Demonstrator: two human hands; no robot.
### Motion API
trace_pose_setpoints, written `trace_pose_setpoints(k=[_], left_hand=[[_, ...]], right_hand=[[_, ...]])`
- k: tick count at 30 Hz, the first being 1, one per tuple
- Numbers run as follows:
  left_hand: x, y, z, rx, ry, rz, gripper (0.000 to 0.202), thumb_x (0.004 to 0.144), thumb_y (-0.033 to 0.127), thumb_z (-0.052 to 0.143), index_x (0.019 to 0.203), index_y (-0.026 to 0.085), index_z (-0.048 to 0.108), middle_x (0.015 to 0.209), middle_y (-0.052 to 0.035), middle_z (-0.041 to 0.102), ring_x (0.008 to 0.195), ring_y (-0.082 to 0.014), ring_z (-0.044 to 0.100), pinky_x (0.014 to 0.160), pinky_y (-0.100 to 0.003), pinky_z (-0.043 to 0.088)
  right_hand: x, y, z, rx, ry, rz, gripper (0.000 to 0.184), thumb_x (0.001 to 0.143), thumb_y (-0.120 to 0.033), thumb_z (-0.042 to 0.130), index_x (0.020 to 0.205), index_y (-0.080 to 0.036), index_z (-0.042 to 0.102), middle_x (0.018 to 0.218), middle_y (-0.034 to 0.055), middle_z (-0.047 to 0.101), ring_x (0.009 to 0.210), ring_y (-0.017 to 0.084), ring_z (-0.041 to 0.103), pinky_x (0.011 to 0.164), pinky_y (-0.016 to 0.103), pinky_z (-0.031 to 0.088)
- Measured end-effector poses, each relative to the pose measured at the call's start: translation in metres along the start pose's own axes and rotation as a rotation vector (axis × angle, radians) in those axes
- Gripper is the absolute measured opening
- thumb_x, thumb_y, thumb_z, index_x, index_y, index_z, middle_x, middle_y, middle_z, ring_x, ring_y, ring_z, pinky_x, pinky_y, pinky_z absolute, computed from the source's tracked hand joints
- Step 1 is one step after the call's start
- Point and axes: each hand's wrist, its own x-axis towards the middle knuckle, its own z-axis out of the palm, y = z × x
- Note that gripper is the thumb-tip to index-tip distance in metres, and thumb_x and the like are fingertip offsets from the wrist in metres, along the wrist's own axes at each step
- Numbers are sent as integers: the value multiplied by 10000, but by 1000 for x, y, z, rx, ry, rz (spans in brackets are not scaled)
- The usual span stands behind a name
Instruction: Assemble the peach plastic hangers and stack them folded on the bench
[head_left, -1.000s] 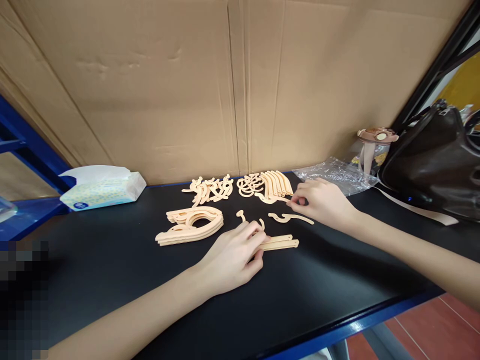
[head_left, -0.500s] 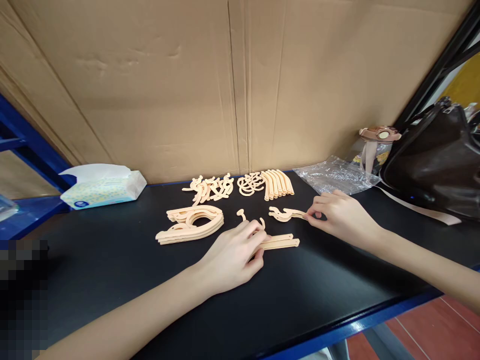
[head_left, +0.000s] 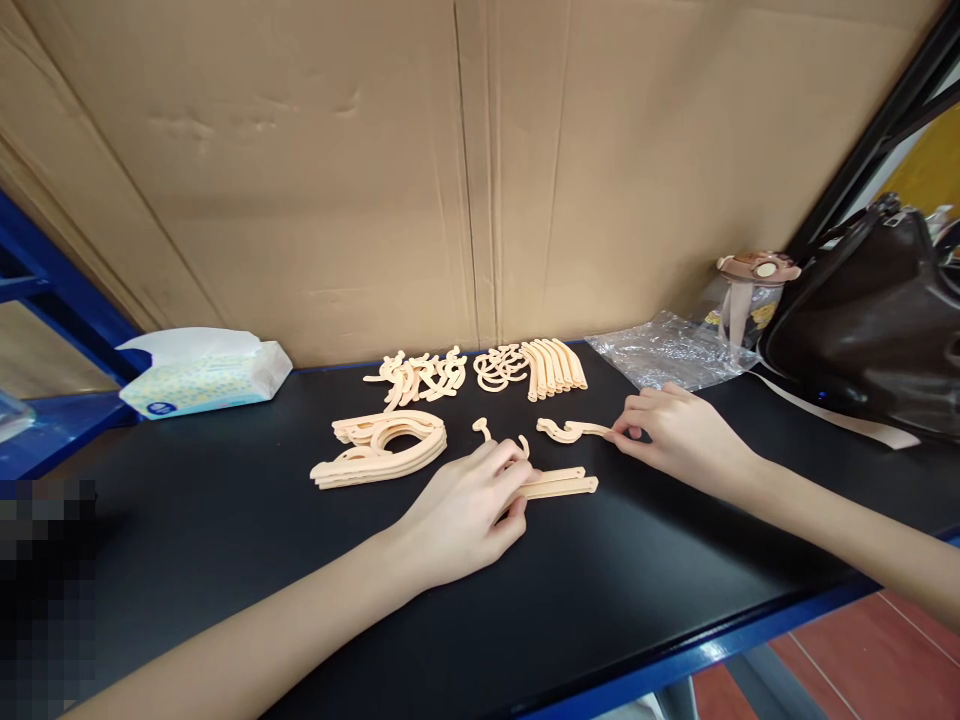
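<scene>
Pale peach plastic hanger parts lie on a black tabletop (head_left: 225,560). My left hand (head_left: 469,515) is closed on a pair of straight peach bars (head_left: 559,484), pressing them against the table. My right hand (head_left: 675,435) pinches the right end of a curved hook piece (head_left: 566,431) lying just beyond the bars. A small hook (head_left: 482,429) sits by my left fingertips. Left of that rests a stack of curved hanger bodies (head_left: 382,448). At the back are a pile of small hooks (head_left: 420,377) and a row of curved arms (head_left: 551,366).
A tissue pack (head_left: 202,375) lies at the back left. A crumpled clear plastic bag (head_left: 667,352), a small bottle (head_left: 750,290) and a dark brown handbag (head_left: 874,320) stand at the back right. A cardboard wall (head_left: 450,170) closes the back. The blue table edge (head_left: 712,650) runs near me.
My right hand drew back from the row of curved arms with a hook piece and set it down by the other one near the bars. My left hand stayed put.
</scene>
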Motion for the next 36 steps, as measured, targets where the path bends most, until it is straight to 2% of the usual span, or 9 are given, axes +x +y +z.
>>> trace_pose_setpoints(k=[16, 20, 24, 29, 33, 36], left_hand=[[0, -2, 2, 6, 16, 6, 235, 870, 150, 428, 1037, 193, 588, 964, -39, 554, 851, -180, 537, 680, -284, 464], [0, -2, 2, 11, 10, 12, 245, 882, 157, 419, 1055, 199, 587, 977, -39, 550, 844, -178, 534, 679, -288, 463], [0, -1, 2, 4, 5, 8, 235, 887, 157, 418, 1048, 198, 585, 976, -38, 547, 857, -178, 531, 700, -291, 469], [1, 0, 0, -3, -4, -5, 226, 872, 139, 430, 1034, 190, 578, 979, -38, 550, 874, -178, 531, 712, -288, 475], [1, 1, -1, -4, -15, -15, 217, 861, 129, 443, 1019, 186, 582, 987, -36, 554, 882, -177, 532, 720, -287, 477], [1, 0, 0, 0, 1, -14, 227, 856, 129, 453, 1031, 190, 586, 977, -32, 560, 868, -175, 537, 706, -283, 475]], right_hand=[[1, 1, 1, 12, -4, -1, 232, 886, -270, 560, 715, -207, 704, 671, -15, 643, 671, 146, 586, 673, 303, 345], [13, 0, -8, -11, 37, 9, 276, 900, -333, 548, 705, -203, 693, 686, -2, 650, 702, 159, 595, 696, 309, 351], [39, -3, -20, -2, 60, 38, 256, 896, -333, 545, 742, -184, 685, 660, 6, 642, 675, 167, 586, 710, 310, 359], [65, -13, -11, 143, 87, -43, 228, 904, -292, 535, 760, -175, 667, 700, 17, 670, 696, 169, 594, 713, 304, 352], [58, -22, 5, 303, 119, -190, 223, 927, -280, 511, 802, -176, 663, 758, 11, 672, 714, 145, 581, 736, 292, 356], [48, -27, 7, 345, 105, -270, 216, 935, -283, 501, 856, -174, 670, 771, 17, 650, 727, 145, 560, 731, 290, 362]])
